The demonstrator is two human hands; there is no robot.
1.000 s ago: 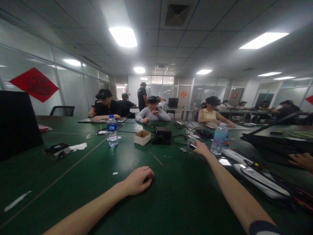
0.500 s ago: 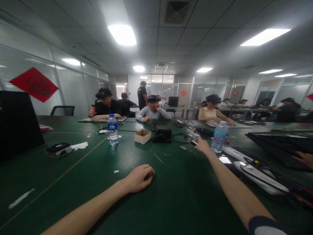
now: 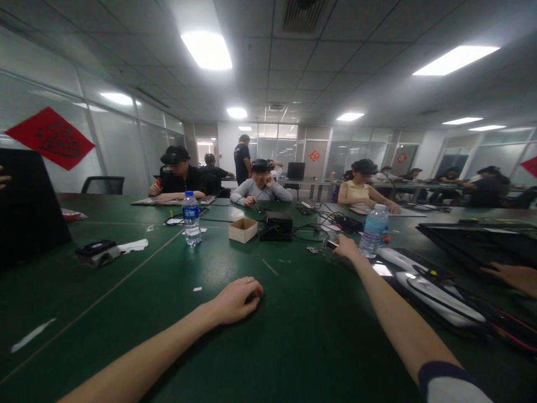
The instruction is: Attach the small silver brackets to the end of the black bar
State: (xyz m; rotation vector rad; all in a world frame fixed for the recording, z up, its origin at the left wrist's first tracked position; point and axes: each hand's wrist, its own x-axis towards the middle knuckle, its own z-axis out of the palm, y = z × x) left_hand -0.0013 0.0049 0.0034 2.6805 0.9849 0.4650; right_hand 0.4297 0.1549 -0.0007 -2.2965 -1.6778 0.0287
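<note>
My left hand [image 3: 238,300] rests on the green table [image 3: 289,336], palm down, with fingers loosely curled and the thumb apart. Nothing shows in it, and a ring sits on one finger. Further off, my right hand [image 3: 347,249] has its fingers closed on a small dark object with a pale edge [image 3: 331,244]; its kind is too small to tell. Several small metal-looking pieces [image 3: 312,249] lie just left of it. To its right stands a water bottle [image 3: 373,232] with bluish liquid or label.
Near the middle are an open cardboard box [image 3: 243,230] and a black device [image 3: 276,225] with cables. Another water bottle [image 3: 192,218] stands left. White curved equipment [image 3: 440,299] lies right, near a black tray [image 3: 470,252] and another person's hand [image 3: 514,277]. Several people sit opposite.
The view has tilted slightly, so things sit a little higher and further left. My right hand stays at the small object; my left hand keeps its place on the table.
</note>
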